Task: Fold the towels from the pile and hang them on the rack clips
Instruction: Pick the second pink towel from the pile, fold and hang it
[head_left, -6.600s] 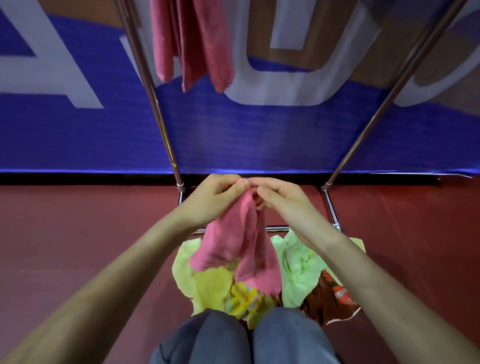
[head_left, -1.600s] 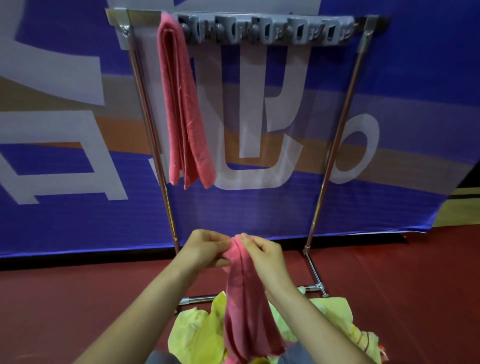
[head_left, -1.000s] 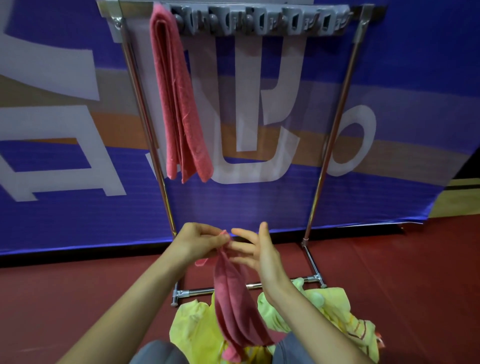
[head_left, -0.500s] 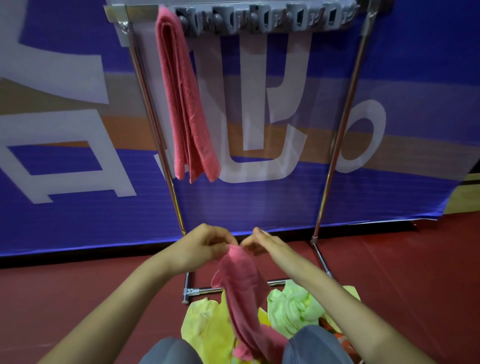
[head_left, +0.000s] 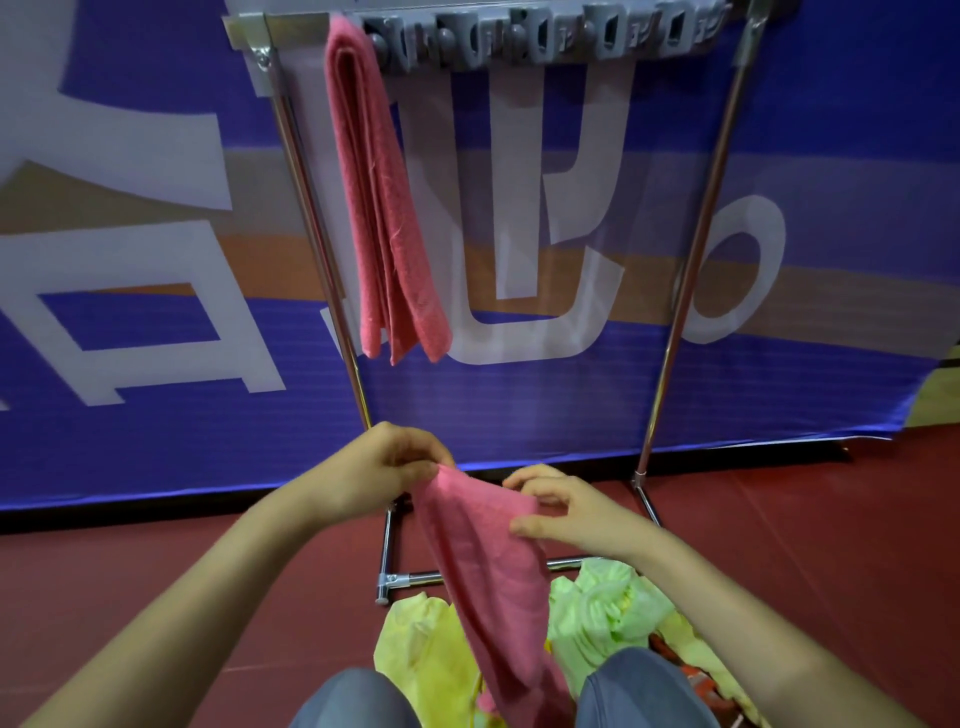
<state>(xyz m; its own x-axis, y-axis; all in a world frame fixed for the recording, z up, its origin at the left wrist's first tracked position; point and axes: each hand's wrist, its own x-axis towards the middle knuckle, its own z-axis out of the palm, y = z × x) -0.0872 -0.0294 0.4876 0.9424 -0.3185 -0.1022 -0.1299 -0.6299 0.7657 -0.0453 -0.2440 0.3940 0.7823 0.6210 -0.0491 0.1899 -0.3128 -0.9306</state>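
A folded pink towel hangs down between my hands, over the pile. My left hand pinches its upper left corner. My right hand holds its upper right edge between thumb and fingers. Behind stands a metal rack with a row of grey clips along the top bar. Another folded pink towel hangs from the leftmost clip. A pile of yellow and light green towels lies on the floor at the rack's foot, partly hidden by my knees.
A blue banner with large white letters fills the wall behind the rack. The floor is dark red. My knees in grey trousers sit at the bottom edge. The rack's base bar runs along the floor by the pile.
My hands have moved apart along the pink towel's top edge, spreading it wider. My right hand opened briefly a second ago and now holds the edge again.
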